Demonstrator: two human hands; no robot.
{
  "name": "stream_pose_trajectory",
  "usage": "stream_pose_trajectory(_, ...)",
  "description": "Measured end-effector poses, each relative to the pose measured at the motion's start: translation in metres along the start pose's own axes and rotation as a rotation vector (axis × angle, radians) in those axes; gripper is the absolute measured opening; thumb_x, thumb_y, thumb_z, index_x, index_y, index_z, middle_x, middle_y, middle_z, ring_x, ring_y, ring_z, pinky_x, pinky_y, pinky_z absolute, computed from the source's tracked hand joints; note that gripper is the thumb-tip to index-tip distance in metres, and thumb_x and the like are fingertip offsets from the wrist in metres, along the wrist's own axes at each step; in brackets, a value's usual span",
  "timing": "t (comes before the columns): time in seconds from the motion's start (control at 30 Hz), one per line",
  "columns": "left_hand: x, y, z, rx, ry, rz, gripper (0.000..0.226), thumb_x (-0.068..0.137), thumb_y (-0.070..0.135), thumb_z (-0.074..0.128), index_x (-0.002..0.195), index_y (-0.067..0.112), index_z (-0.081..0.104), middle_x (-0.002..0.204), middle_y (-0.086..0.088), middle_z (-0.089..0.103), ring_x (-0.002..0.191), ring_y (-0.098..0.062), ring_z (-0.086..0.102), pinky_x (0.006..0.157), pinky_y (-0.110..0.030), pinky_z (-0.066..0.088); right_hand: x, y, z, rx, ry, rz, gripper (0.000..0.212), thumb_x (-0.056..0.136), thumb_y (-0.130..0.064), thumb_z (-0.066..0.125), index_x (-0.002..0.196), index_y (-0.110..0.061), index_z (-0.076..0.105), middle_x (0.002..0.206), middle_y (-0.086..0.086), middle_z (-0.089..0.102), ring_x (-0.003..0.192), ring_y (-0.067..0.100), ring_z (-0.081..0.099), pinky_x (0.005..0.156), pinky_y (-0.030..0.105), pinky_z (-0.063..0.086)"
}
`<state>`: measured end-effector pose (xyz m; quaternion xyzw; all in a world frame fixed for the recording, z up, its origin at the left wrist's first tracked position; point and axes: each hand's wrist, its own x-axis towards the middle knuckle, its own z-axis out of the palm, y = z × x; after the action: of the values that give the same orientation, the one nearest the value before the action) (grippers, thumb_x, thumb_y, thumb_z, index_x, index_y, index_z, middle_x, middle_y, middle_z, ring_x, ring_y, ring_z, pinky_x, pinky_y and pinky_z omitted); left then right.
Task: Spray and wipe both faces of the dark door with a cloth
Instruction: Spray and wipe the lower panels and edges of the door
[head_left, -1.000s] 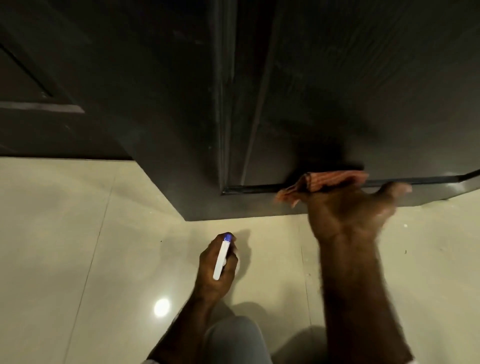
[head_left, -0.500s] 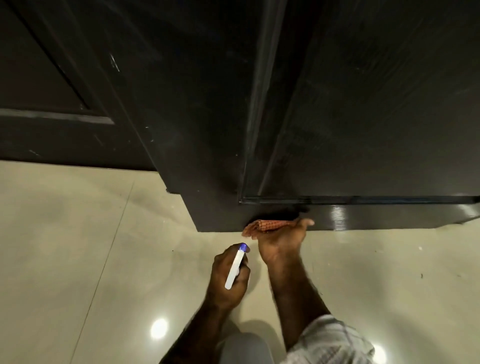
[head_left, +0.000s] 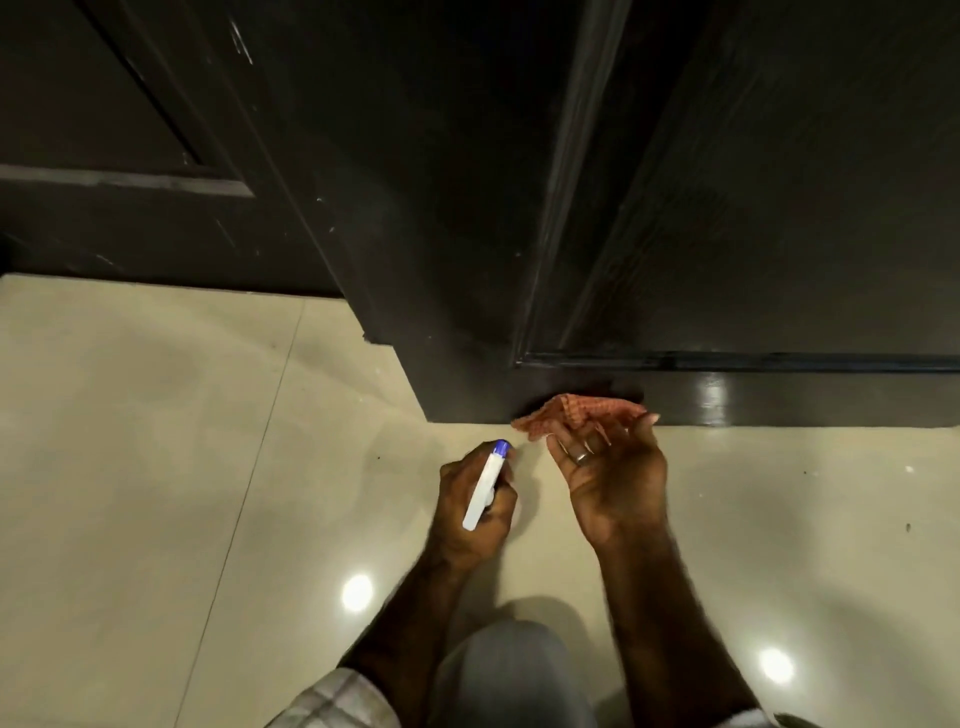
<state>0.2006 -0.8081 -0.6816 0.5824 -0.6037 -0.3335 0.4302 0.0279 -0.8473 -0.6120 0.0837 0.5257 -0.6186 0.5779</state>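
The dark door fills the upper right, its bottom rail glossy and wet-looking just above the floor. My right hand is turned palm up and holds an orange checked cloth in its fingers, the cloth lying against the door's bottom edge. A ring shows on one finger. My left hand grips a white spray bottle with a blue nozzle low over the floor, nozzle pointing toward the door.
Glossy cream floor tiles spread below, with ceiling lights reflected in them. A second dark panelled surface stands to the left behind the door's edge. My knee shows at the bottom middle.
My right hand has come down from the panel ledge to the door's bottom edge and has turned palm up with the cloth. The left hand has stayed low with the bottle.
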Motion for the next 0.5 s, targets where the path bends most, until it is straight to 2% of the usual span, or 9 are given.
stream_pose_trajectory(0.07,0.000,-0.001,0.002,0.015,0.032,0.010,0.043,0.090,0.024,0.070,0.126,0.000,0.069,0.116,-0.011,0.073,0.106,-0.020,0.067,0.099,-0.030,0.058,0.000,0.010,-0.012,-0.028,0.012,0.032,0.045,0.113,-0.045,0.044,0.145,-0.019,0.062,0.144,0.010,0.069,0.134,0.038,0.064,0.113,0.054,0.048)
stream_pose_trajectory(0.13,0.002,0.000,0.001,0.042,0.071,0.071,0.045,0.089,0.021,0.071,0.131,0.006,0.065,0.118,-0.010,0.071,0.109,-0.015,0.064,0.100,-0.022,0.055,0.011,0.017,-0.021,-0.041,0.067,0.055,0.034,0.116,-0.030,0.044,0.141,-0.015,0.062,0.150,0.015,0.063,0.137,0.040,0.061,0.106,0.050,0.054)
stream_pose_trajectory(0.2,0.011,0.002,-0.001,0.017,0.094,0.067,0.044,0.088,0.025,0.072,0.131,0.022,0.064,0.120,-0.003,0.070,0.106,-0.012,0.066,0.100,-0.024,0.056,0.026,0.023,-0.018,-0.066,0.058,0.039,0.030,0.114,-0.010,0.045,0.142,-0.005,0.056,0.153,0.027,0.055,0.135,0.044,0.060,0.093,0.043,0.062)
stream_pose_trajectory(0.27,0.020,0.000,-0.002,0.004,0.127,0.017,0.043,0.087,0.024,0.076,0.124,0.042,0.063,0.116,0.013,0.069,0.100,-0.009,0.069,0.102,-0.030,0.058,0.036,0.030,-0.006,-0.119,0.073,0.008,0.039,0.110,-0.001,0.053,0.148,-0.006,0.052,0.146,0.025,0.061,0.124,0.036,0.068,0.084,0.038,0.066)
stream_pose_trajectory(0.3,0.024,-0.001,-0.002,-0.014,0.145,-0.037,0.047,0.085,0.023,0.078,0.121,0.047,0.060,0.114,0.019,0.067,0.097,-0.008,0.069,0.103,-0.032,0.057,0.039,0.035,-0.002,-0.131,0.079,-0.001,0.040,0.107,0.000,0.058,0.147,-0.008,0.055,0.141,0.021,0.066,0.119,0.034,0.071,0.087,0.042,0.067)
stream_pose_trajectory(0.37,0.029,-0.007,-0.001,-0.021,0.135,-0.079,0.051,0.081,0.021,0.082,0.125,0.037,0.062,0.114,0.017,0.069,0.097,-0.013,0.071,0.102,-0.034,0.059,0.038,0.045,0.007,-0.190,0.060,0.001,0.035,0.104,-0.001,0.063,0.139,-0.010,0.061,0.137,0.017,0.069,0.119,0.038,0.071,0.093,0.049,0.065)
stream_pose_trajectory(0.43,0.027,-0.015,0.001,0.080,0.159,0.049,0.055,0.074,0.015,0.089,0.125,0.009,0.070,0.114,-0.005,0.073,0.100,-0.019,0.069,0.105,-0.019,0.052,0.041,0.054,0.015,-0.306,0.069,0.029,0.035,0.104,-0.004,0.066,0.138,-0.012,0.061,0.141,0.016,0.067,0.122,0.039,0.069,0.097,0.048,0.062)
stream_pose_trajectory(0.47,0.024,-0.021,0.003,0.117,0.175,0.102,0.057,0.075,0.017,0.090,0.125,0.000,0.068,0.111,-0.015,0.075,0.101,-0.021,0.068,0.106,-0.014,0.048,0.040,0.053,0.019,-0.320,0.094,0.030,0.037,0.105,-0.004,0.065,0.140,-0.012,0.062,0.143,0.016,0.066,0.123,0.038,0.069,0.099,0.046,0.061)
stream_pose_trajectory(0.5,0.023,-0.022,0.004,0.122,0.182,0.100,0.056,0.082,0.025,0.089,0.125,-0.002,0.066,0.110,-0.021,0.075,0.102,-0.023,0.069,0.106,-0.016,0.050,0.037,0.052,0.023,-0.309,0.094,0.004,0.037,0.105,-0.002,0.064,0.140,-0.013,0.063,0.141,0.016,0.068,0.121,0.037,0.070,0.098,0.044,0.061)
